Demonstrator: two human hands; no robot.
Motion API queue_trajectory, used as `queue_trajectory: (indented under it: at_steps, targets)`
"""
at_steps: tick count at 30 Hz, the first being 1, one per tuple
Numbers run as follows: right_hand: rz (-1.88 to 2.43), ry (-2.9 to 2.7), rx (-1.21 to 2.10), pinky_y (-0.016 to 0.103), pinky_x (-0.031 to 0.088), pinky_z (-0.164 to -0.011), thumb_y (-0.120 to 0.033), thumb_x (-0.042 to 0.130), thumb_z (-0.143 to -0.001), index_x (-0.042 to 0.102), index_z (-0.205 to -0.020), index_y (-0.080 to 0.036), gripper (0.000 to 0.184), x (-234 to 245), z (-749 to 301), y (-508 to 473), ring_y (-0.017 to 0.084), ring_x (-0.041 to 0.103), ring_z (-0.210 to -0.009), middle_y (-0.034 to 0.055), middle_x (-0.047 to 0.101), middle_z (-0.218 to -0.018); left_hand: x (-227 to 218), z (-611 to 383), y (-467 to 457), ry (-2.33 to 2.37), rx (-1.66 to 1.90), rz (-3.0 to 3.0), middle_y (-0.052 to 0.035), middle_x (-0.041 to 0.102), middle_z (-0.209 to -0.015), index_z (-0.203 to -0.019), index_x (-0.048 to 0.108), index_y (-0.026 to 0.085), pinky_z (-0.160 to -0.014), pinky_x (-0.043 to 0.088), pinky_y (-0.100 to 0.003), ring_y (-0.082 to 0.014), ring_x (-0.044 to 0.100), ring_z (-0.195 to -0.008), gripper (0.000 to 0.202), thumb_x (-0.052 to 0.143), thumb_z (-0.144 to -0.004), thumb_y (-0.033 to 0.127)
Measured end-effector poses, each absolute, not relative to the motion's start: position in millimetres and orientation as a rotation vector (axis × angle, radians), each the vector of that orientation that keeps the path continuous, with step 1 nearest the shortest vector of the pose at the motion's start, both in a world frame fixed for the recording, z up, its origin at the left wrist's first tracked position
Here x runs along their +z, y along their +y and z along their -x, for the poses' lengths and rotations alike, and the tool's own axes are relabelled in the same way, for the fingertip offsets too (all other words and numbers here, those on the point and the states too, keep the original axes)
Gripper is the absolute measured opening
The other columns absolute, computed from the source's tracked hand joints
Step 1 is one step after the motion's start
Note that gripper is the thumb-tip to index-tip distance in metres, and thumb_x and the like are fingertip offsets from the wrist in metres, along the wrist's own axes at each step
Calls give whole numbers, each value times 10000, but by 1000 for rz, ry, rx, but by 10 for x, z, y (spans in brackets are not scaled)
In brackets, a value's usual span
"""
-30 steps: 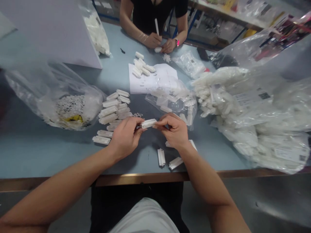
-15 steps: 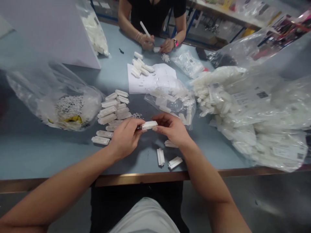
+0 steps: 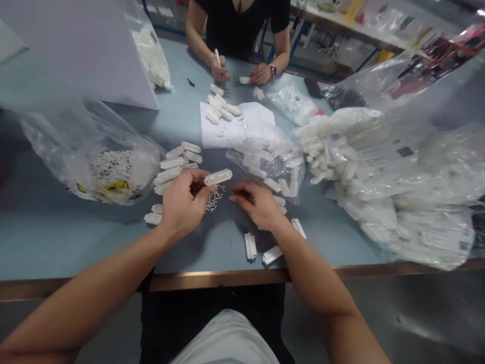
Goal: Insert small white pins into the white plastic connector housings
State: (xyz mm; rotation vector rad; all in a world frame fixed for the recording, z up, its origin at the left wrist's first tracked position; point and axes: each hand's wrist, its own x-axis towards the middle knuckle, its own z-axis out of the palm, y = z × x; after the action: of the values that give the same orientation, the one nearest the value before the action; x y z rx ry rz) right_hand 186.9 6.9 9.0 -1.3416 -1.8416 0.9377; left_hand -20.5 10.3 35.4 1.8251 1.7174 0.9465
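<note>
My left hand (image 3: pixel 182 205) is closed on a white plastic connector housing (image 3: pixel 217 177), held above the table with its face of small square holes toward me. My right hand (image 3: pixel 254 201), slightly blurred, is to the right of it and apart from it. Its fingers are curled in with the thumb near the index finger; anything between them is too small to make out. Between the hands, tiny white pieces (image 3: pixel 212 201) lie scattered on the table. A group of connector housings (image 3: pixel 172 163) lies behind my left hand and is partly hidden by it. Another connector housing (image 3: pixel 250 246) lies nearer the table edge.
A clear bag of small white pieces (image 3: pixel 109 167) stands at left. Large bags of white parts (image 3: pixel 401 202) fill the right side. An open clear bag (image 3: pixel 265 162) overlaps a paper sheet (image 3: pixel 212 136). Across the table, a person (image 3: pixel 238 30) holds a white pen.
My left hand has lifted the connector housing slightly up and left and turned its holed face toward me. My right hand has come off the housing. Another housing now shows near my right forearm.
</note>
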Motion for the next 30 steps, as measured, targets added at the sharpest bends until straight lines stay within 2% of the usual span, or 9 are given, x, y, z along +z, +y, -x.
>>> queue_trajectory:
  at_steps: [4,7,9,14,23,30]
  targets:
    - [1339,-2405,575,387,476,-948,-250,590,-999,709,-1118,-202,175,74,-1700,51,248,616,-1038,92,705,-1073,349,205,122,1714,977,-1802,-39,743,-936,-1053,684,198,-764,527,-309,-201,670,-812,325,651,-838,439]
    - [1431,-2558,379,399,466,-932,-260,593,-1003,675,-1188,-194,213,56,-1627,55,277,589,-1081,110,687,-1133,350,194,111,1693,956,-1795,-39,744,-923,-1051,691,203,-751,530,-311,-204,671,-801,318,647,-838,435]
    - [1467,-2592,330,394,465,-910,-259,599,-1001,671,-1152,-177,186,48,-1610,69,284,584,-1087,114,683,-1130,356,190,105,1688,949,-1797,-38,743,-906,-1045,694,204,-745,531,-312,-203,668,-788,309,646,-840,431]
    - [1485,-2632,359,379,455,-903,-254,543,-1030,668,-1055,-150,164,61,-1609,95,269,593,-1053,118,691,-1061,360,184,102,1683,913,-1835,-40,737,-888,-1032,686,200,-733,529,-311,-198,663,-769,281,651,-841,402]
    - [1476,-2552,441,379,459,-889,-100,425,-993,644,-1057,-108,228,49,-1727,72,270,600,-992,153,685,-1031,318,183,100,1646,915,-1839,-31,733,-869,-1032,688,202,-745,528,-323,-199,666,-766,265,664,-839,381]
    - [1467,-2015,724,329,486,-759,-139,521,-882,650,-986,-188,173,116,-1957,80,212,632,-833,63,718,-927,314,180,88,1648,862,-1839,-41,733,-888,-1046,698,199,-716,514,-317,-202,665,-766,291,647,-855,412]
